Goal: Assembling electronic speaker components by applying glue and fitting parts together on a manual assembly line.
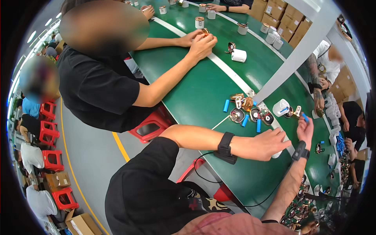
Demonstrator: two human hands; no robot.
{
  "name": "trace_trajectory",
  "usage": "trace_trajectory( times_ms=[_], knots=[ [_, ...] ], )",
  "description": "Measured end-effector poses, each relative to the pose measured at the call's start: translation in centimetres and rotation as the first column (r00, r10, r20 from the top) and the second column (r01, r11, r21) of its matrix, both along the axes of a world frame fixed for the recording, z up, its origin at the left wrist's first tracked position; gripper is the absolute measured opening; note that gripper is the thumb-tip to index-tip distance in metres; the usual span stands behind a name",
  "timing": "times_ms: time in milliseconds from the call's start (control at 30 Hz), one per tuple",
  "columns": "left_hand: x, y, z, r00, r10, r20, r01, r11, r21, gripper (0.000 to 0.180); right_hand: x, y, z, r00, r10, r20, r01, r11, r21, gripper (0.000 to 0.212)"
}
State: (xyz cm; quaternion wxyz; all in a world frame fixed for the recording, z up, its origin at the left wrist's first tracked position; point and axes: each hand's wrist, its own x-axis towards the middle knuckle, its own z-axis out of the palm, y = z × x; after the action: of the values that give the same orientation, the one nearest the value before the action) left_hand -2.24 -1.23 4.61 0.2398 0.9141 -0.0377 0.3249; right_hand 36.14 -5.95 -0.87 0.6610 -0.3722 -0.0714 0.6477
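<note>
My left hand point(268, 145) is curled palm down over a white cup-like housing point(276, 154), which it mostly hides. My right hand point(305, 131) pinches a blue cylindrical battery point(305, 117) between thumb and fingers. Just beyond those fingertips is a small metal-and-copper assembly point(290, 112), beside a white cup point(280, 107) lying tipped toward it; whether my fingers touch the assembly I cannot tell. To the left lies a cluster of round copper and black parts point(247, 104), with loose blue batteries point(245, 120) among them. Each wrist wears a black strapped device.
A white post point(290, 58) rises from the green table point(188, 105), along a white rail point(231, 74). At my left a co-worker's hands point(201, 45) handle a copper part. Others work across the table. Many parts are heaped at lower right point(299, 209). A black cable point(203, 178) hangs at the edge.
</note>
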Motion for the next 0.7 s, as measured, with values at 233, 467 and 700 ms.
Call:
trace_trajectory(
  times_ms=[233, 467, 700],
  knots=[
    [2.0, 0.0, -2.6, 0.942, -0.314, -0.122, 0.280, 0.931, -0.237, 0.065, -16.3, -6.9, 4.8, 0.881, -0.422, -0.216, 0.472, 0.820, 0.324, 0.027],
    [4.8, -1.3, -5.4, 0.878, -0.475, -0.055, 0.338, 0.698, -0.631, 0.067, -21.9, -12.3, 2.2, 0.613, -0.646, 0.455, 0.600, 0.755, 0.263, 0.036],
    [3.3, 0.3, -5.4, 0.928, -0.360, -0.099, 0.225, 0.750, -0.622, 0.060, -25.8, -11.0, 3.1, 0.199, -0.493, 0.847, 0.503, 0.793, 0.344, 0.018]
  ],
)
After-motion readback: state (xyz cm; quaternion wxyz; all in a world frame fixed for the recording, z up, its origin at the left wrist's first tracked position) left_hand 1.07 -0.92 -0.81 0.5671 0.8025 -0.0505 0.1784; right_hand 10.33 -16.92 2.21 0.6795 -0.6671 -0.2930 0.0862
